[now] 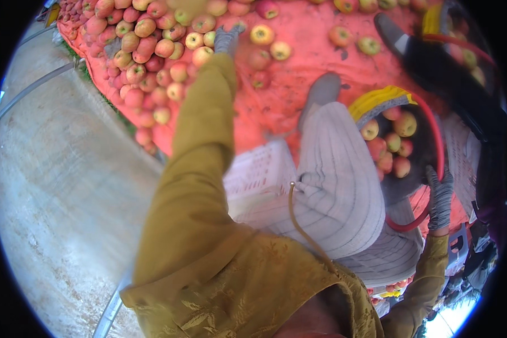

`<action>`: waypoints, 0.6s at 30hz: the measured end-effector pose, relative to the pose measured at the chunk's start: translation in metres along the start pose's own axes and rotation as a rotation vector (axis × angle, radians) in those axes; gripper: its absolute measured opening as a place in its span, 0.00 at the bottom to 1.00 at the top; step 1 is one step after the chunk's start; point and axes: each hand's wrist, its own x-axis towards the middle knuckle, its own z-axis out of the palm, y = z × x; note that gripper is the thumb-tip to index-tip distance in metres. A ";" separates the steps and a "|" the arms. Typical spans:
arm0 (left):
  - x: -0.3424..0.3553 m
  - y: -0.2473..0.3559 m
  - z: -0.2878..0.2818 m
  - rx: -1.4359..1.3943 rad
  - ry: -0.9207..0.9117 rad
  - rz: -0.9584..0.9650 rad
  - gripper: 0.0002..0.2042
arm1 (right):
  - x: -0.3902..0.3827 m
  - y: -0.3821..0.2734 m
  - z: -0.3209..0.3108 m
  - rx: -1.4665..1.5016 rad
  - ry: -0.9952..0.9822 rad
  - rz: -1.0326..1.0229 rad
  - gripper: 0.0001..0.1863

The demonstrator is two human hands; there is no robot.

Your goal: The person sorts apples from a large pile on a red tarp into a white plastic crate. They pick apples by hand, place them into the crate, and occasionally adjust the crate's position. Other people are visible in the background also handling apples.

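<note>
My left hand (228,40), in a grey glove, reaches out to the right edge of a large heap of red and yellow apples (146,45). Its fingers look spread, with no apple visible in them, though blur softens their tips. On the right, a dark bucket (417,155) with a yellow rim holds several apples (400,124). A red hoop handle (437,132) arches along its side. My right hand (440,197), gloved in grey too, is closed round that hoop. Part of the bucket is hidden behind my knee.
Loose apples (262,35) lie on the red sheet (253,118). A white plastic crate (262,172) is beneath me. At the right, another person's dark-clad leg (434,67) stretches out near a second yellow-rimmed bucket (431,22). A pale sheet (56,180) and metal tubes border the left.
</note>
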 end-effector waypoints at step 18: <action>0.013 0.152 0.048 0.331 0.382 0.601 0.40 | -0.019 -0.026 0.014 0.228 0.048 -0.042 0.11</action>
